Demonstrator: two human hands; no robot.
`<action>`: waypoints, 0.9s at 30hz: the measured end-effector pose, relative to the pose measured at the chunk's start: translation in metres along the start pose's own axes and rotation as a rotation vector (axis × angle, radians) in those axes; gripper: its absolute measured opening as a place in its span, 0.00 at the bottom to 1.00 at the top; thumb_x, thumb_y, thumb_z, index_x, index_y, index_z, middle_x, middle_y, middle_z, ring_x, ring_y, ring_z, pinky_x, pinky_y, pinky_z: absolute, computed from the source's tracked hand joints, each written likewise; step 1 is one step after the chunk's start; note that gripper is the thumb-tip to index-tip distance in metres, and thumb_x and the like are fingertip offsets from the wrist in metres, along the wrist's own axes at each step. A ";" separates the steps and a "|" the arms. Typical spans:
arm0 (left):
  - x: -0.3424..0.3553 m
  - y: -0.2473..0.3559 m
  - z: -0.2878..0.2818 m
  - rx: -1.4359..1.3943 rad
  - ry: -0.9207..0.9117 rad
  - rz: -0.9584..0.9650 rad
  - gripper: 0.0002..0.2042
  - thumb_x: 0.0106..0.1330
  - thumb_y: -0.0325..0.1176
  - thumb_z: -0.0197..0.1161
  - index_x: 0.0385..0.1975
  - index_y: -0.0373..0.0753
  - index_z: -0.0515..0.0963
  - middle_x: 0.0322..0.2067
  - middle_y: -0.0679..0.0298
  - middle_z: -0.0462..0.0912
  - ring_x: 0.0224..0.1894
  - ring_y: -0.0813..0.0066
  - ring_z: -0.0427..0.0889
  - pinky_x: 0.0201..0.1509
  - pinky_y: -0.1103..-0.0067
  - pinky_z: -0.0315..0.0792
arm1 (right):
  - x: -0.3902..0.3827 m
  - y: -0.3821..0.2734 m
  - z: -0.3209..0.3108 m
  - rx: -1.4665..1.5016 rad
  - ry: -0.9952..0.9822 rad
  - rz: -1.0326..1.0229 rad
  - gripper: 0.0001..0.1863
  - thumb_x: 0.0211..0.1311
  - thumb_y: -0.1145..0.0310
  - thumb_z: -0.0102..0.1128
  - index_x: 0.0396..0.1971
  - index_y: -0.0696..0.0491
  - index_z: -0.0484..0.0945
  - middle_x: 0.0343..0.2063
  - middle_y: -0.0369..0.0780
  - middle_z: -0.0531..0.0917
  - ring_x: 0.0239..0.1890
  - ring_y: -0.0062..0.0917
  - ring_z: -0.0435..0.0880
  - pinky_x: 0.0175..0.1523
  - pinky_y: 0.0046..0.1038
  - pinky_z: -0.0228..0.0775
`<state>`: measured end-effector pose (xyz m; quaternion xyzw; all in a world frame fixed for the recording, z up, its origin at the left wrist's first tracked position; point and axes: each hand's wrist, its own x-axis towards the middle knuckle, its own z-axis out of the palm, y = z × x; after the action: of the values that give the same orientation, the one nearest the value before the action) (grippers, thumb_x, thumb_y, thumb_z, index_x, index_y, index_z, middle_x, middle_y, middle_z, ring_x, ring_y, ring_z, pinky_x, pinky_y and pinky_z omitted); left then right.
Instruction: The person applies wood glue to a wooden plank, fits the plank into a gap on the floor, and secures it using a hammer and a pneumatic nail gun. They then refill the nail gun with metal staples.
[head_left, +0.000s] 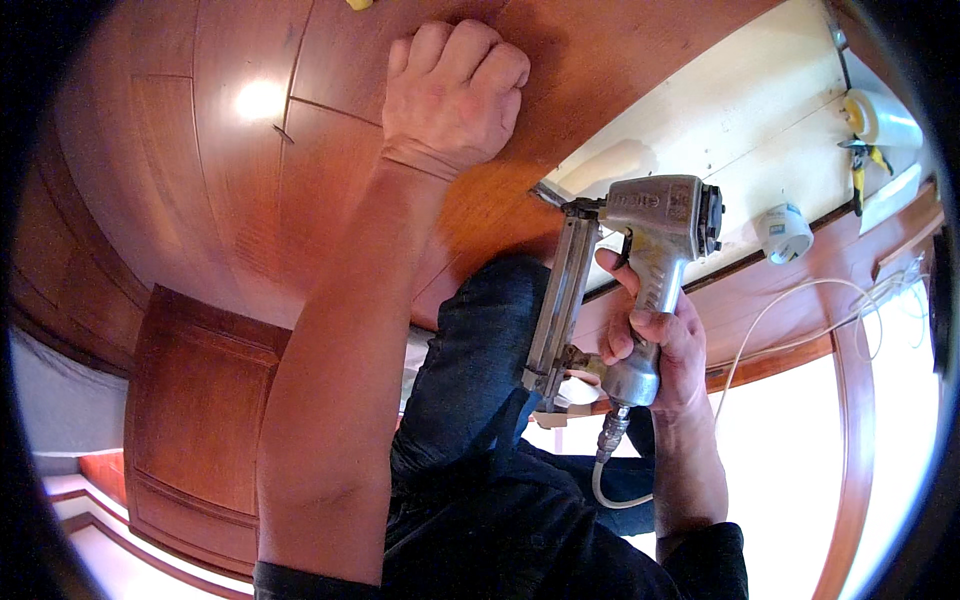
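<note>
My right hand (662,340) is wrapped round the grip of a silver pneumatic nail gun (655,215), its index finger near the trigger. The gun's nose meets the edge of the reddish-brown wooden floorboards (330,180), beside the pale uncovered strip (720,110); whether it touches cannot be made out. A white air hose (610,490) joins the fitting at the bottom of the grip. Farther forward, my left hand (455,95) is a closed fist resting on the floorboards, with nothing visible in it.
On the pale strip at the right lie a roll of tape (786,234), yellow-handled pliers (860,172) and a wider whitish roll (884,118). More hose (780,300) loops at the right. A wooden panel (205,400) stands at the left. A dark-trousered knee (470,350) is below the gun.
</note>
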<state>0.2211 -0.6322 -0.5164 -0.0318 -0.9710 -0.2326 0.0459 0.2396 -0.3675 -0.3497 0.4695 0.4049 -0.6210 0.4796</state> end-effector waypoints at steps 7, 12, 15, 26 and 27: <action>-0.003 0.000 0.005 0.007 0.017 0.011 0.09 0.48 0.33 0.67 0.28 0.55 0.77 0.34 0.75 0.75 0.40 0.67 0.74 0.42 0.67 0.65 | -0.003 -0.008 0.029 -0.132 0.113 0.070 0.30 0.57 0.76 0.54 0.63 0.64 0.66 0.33 0.43 0.82 0.24 0.23 0.81 0.33 0.28 0.80; -0.002 -0.002 0.008 0.029 0.020 0.012 0.09 0.48 0.33 0.67 0.28 0.55 0.77 0.35 0.75 0.76 0.41 0.66 0.74 0.43 0.66 0.65 | -0.018 -0.006 0.013 -0.116 0.128 -0.017 0.30 0.56 0.75 0.55 0.62 0.64 0.65 0.23 0.42 0.79 0.24 0.26 0.81 0.35 0.30 0.80; -0.001 -0.004 0.006 0.045 0.032 0.010 0.08 0.49 0.33 0.67 0.28 0.55 0.77 0.35 0.75 0.76 0.42 0.65 0.75 0.43 0.66 0.65 | -0.030 -0.004 -0.013 -0.111 0.153 -0.065 0.36 0.54 0.75 0.57 0.66 0.65 0.61 0.33 0.47 0.84 0.25 0.26 0.82 0.36 0.31 0.81; -0.002 0.000 0.006 0.088 0.019 0.020 0.08 0.49 0.30 0.65 0.27 0.53 0.78 0.37 0.69 0.78 0.42 0.60 0.76 0.45 0.64 0.68 | -0.012 -0.002 -0.019 -0.020 0.072 -0.019 0.36 0.57 0.73 0.59 0.66 0.67 0.62 0.55 0.52 0.80 0.25 0.19 0.80 0.34 0.30 0.80; 0.000 0.001 0.006 0.085 0.028 0.030 0.08 0.49 0.30 0.65 0.28 0.53 0.78 0.36 0.69 0.78 0.41 0.60 0.76 0.45 0.64 0.68 | -0.011 -0.003 -0.021 -0.052 0.049 0.011 0.34 0.57 0.72 0.59 0.65 0.66 0.63 0.48 0.50 0.81 0.24 0.19 0.79 0.34 0.30 0.79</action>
<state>0.2211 -0.6284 -0.5214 -0.0409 -0.9786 -0.1911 0.0641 0.2413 -0.3447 -0.3436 0.4743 0.4300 -0.5956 0.4851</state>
